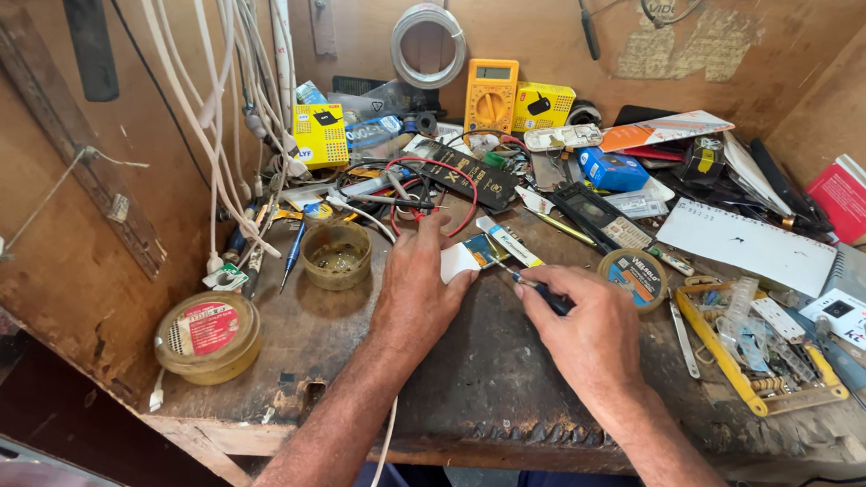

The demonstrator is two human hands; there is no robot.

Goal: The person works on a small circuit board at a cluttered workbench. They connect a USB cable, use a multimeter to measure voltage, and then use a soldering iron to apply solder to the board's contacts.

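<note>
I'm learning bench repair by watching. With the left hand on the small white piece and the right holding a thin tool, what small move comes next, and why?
Probably ease the thin tool tip onto the small white piece: the right hand holds it just short, while the left hand pins the piece.

There is one view only, from a camera on the person's head. It looks steeply down and forward over a cluttered wooden workbench (pixel 359 338), towards the brown back wall (pixel 540 26). The camera is near: both forearms enter from the bottom edge, and the left hand (pixel 417 280) and right hand (pixel 587 329) lie close to the middle. The side walls close the view left and right.
</note>
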